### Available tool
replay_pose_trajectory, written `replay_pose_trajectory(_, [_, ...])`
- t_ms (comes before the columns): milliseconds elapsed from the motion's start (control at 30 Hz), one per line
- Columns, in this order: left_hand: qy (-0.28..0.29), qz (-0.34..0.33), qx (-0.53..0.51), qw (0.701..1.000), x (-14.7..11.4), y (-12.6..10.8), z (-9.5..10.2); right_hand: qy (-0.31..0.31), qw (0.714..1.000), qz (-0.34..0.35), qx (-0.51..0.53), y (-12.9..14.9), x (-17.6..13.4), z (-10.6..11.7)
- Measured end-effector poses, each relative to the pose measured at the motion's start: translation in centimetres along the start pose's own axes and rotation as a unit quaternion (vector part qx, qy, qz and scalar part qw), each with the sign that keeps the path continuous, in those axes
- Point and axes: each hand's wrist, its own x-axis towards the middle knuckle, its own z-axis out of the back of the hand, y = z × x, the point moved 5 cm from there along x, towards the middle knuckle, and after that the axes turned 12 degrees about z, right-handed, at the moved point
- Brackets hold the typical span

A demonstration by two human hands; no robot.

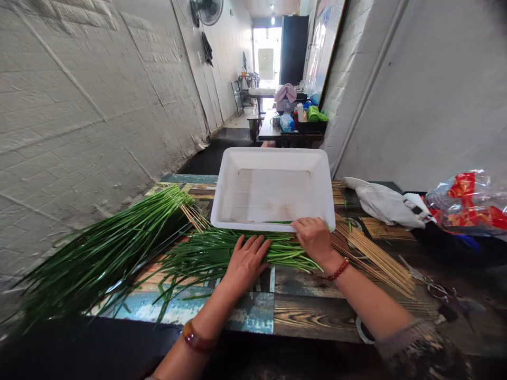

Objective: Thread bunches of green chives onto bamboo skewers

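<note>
My left hand (pixel 249 259) lies with its fingers spread on a pile of long green garlic chives (pixel 198 253) on the table. At the near right corner of a white plastic tub (pixel 273 228), my right hand (pixel 315 240) is closed over the rim. Its fingertips are partly hidden. Below that hand, the pale stalk ends of the chives point right. A thin green strand lies along the tub's near inside edge. A larger bundle of chives (pixel 130 227) rests to the left, next to some thin wooden sticks (pixel 194 217).
A bunch of bamboo skewers (pixel 380 253) lies right of the tub, with scissors (pixel 435 287) beyond. A white cloth (pixel 376 203) and a clear bag with red print (pixel 467 203) are at the far right. Walls flank the patterned table (pixel 317 316). Another table (pixel 273 132) stands ahead.
</note>
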Motion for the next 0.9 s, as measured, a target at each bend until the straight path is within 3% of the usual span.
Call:
replay_pose_trajectory(167, [0.008,0.001,-0.001,1.0,0.0,0.0,-0.1,0.005,1.0,0.0,-0.005,0.1,0.3,0.5])
replay_pose_trajectory(533, [0.013,0.002,0.011,1.0,0.6,-0.1,-0.2,0.034,0.998,-0.04,0.024,-3.0,3.5,1.3])
replay_pose_trajectory(667, [-0.006,0.019,0.03,0.999,1.4,0.0,-0.4,-0.073,0.995,-0.046,0.059,-3.6,2.0,3.2])
replay_pose_trajectory(800, [-0.03,0.036,0.049,0.998,2.6,0.1,-0.8,-0.207,0.965,-0.092,0.132,-3.6,-2.5,4.8])
replay_pose_trajectory(900, [-0.052,0.05,0.056,0.996,3.7,0.3,-0.7,-0.203,0.957,-0.083,0.192,-1.8,-6.1,4.2])
